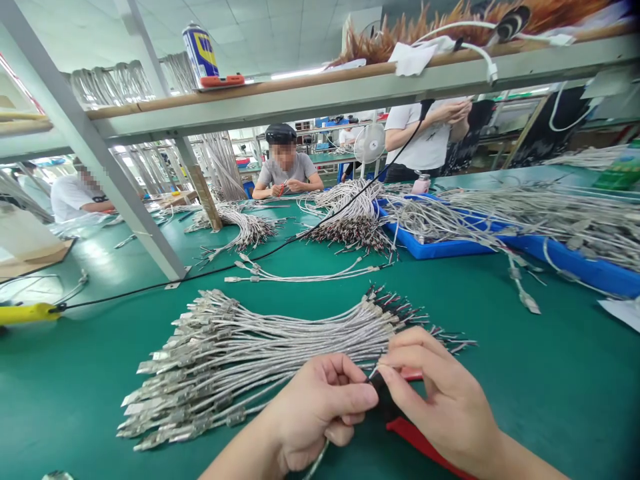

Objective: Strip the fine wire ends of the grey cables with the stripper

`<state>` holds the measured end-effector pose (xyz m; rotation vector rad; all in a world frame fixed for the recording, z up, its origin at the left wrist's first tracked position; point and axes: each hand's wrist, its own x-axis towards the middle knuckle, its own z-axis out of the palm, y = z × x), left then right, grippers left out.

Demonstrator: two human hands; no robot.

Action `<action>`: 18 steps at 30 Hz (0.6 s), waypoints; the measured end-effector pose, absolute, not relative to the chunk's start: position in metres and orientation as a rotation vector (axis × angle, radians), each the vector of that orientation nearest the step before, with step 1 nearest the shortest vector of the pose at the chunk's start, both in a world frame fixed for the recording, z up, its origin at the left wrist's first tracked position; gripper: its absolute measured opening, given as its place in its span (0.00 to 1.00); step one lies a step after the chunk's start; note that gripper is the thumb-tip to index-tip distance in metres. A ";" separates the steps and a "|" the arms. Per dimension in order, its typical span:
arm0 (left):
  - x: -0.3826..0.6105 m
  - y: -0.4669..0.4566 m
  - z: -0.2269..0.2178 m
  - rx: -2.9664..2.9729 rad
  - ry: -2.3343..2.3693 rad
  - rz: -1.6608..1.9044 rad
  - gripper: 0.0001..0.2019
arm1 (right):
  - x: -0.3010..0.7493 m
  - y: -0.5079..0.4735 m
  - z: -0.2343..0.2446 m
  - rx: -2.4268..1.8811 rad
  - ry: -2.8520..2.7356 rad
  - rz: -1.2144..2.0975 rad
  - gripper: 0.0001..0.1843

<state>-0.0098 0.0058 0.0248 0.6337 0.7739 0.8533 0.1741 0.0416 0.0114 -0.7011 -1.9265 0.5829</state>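
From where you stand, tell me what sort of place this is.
Likely a cable-assembly workshop: a grey cable bundle lies on the green bench, blue trays hold more, a co-worker sits opposite.

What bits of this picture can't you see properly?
Head view:
- Tip of the red-handled tool: hidden by the left hand and right hand.
- Cable in the left fist: covered by fingers, then cut off by the bottom edge.
- Spray can label on the shelf: too small to read.
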 end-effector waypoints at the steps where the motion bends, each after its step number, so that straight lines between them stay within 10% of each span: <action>1: -0.010 0.005 0.025 0.639 0.779 0.860 0.18 | 0.173 0.041 0.013 -0.732 -1.892 0.616 0.07; 18: -0.003 0.007 0.022 0.734 0.869 1.121 0.11 | 0.159 0.050 0.007 -0.928 -1.368 1.524 0.15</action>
